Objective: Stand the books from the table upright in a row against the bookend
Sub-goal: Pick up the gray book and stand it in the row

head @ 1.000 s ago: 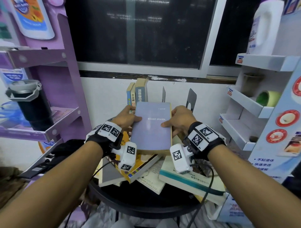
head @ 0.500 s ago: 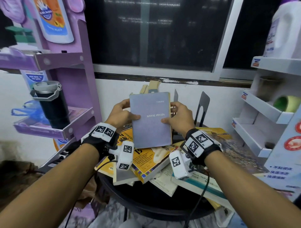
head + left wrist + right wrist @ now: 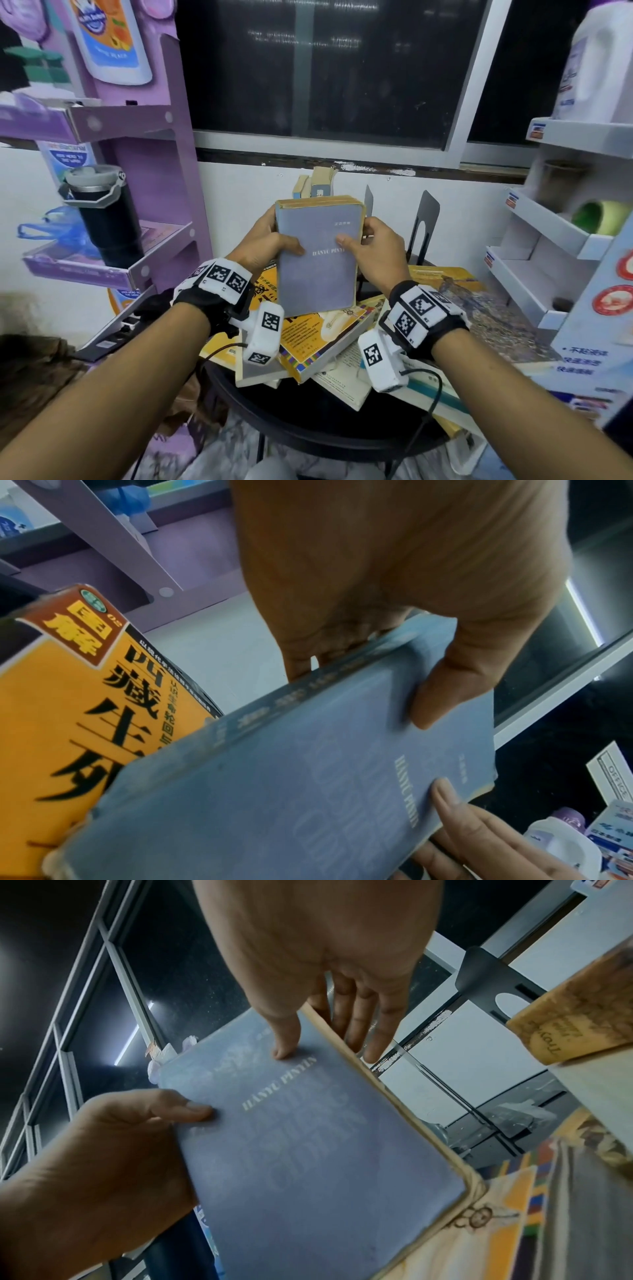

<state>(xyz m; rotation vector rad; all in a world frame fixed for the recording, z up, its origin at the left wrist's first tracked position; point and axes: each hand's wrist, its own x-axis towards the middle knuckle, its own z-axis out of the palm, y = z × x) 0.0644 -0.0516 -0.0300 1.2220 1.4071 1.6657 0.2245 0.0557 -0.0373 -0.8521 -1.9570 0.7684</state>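
A grey-blue hardback is held nearly upright above the book pile, cover towards me. My left hand grips its spine side, thumb on the cover and fingers behind. My right hand grips the page-edge side the same way. The same blue book fills both wrist views. Behind it, two books stand upright at the wall. A dark metal bookend stands to the right of them, with a thinner upright plate beside it.
A pile of flat books lies on the round black table, topmost an orange one. A purple shelf unit with a black flask stands left. A white shelf unit stands right.
Both hands have lifted the blue book off the pile and tilted it from lying flat to nearly upright. The camera view has also shifted left and closer.
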